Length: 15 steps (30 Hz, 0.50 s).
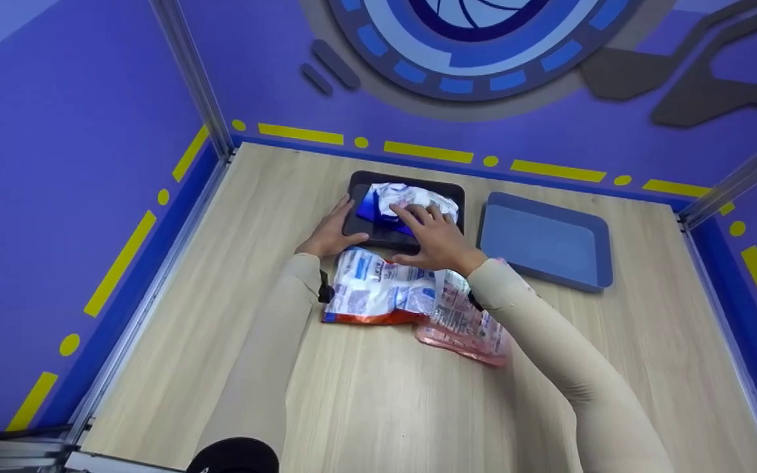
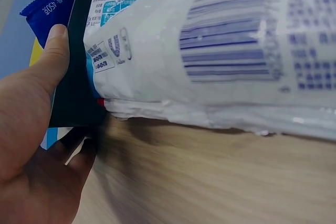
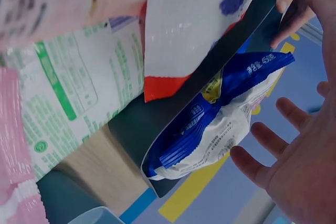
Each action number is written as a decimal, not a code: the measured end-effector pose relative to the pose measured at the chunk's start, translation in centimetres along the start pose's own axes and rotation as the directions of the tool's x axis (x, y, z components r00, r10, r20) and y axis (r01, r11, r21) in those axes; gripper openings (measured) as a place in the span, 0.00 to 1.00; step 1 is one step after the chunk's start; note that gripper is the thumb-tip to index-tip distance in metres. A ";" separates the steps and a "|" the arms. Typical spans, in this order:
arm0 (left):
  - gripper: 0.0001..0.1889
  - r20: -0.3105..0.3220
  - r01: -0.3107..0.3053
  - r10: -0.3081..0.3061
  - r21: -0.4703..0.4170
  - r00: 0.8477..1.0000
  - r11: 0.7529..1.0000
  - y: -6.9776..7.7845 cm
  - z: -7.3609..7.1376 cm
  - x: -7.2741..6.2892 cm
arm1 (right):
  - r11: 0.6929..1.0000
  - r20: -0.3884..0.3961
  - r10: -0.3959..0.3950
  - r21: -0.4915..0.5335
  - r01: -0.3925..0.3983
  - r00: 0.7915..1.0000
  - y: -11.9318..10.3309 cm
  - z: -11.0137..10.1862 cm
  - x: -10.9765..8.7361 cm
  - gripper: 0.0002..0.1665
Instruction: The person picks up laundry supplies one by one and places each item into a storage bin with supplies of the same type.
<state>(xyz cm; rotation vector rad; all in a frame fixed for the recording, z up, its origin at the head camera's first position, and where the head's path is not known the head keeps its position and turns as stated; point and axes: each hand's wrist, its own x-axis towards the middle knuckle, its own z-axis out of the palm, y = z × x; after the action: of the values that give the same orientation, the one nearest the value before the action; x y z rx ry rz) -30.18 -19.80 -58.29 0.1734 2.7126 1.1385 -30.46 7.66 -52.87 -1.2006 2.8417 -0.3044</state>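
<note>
A blue and white plastic packet [image 1: 414, 200], creased on its white side, lies in the dark tray [image 1: 444, 181] near the back wall. My left hand [image 1: 331, 231] holds the tray's near left corner; in the left wrist view its thumb [image 2: 56, 51] lies over the rim, with the fingers outside. Above the packet my right hand [image 1: 441, 240] hovers with spread, loosely bent fingers. In the right wrist view a gap shows between those fingers and the packet [image 3: 226, 124]. Just in front of the tray lies a white printed bag [image 1: 378, 286] with an orange-red edge.
A pink printed bag [image 1: 464, 322] lies beside the white one, partly under my right forearm. To the right of the dark tray stands a grey-blue tray [image 1: 543, 240]. Blue-purple panels [image 1: 273, 79] enclose the wooden table [image 1: 378, 394] at the back and sides.
</note>
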 end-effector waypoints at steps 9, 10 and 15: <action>0.49 -0.005 0.005 -0.004 0.017 1.000 1.000 0.2 0.0 0.0 | 0.999 -0.001 -0.041 0.020 0.041 0.999 -0.6 0.4 -0.9 0.60; 0.49 -0.004 0.003 -0.003 0.019 1.000 1.000 0.2 0.0 0.0 | 0.999 0.008 -0.037 0.029 0.036 0.999 -0.7 0.4 -0.9 0.59; 0.49 0.003 -0.009 0.009 0.035 1.000 0.999 0.1 -0.1 0.0 | 0.999 0.049 -0.026 0.039 0.024 0.998 -1.3 0.7 -1.2 0.60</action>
<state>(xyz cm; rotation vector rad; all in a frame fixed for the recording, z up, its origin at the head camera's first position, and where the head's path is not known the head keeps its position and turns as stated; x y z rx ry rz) -30.17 -19.77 -58.13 0.1930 2.7333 1.0927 -28.62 7.58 -53.34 -1.2197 2.7675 -0.3246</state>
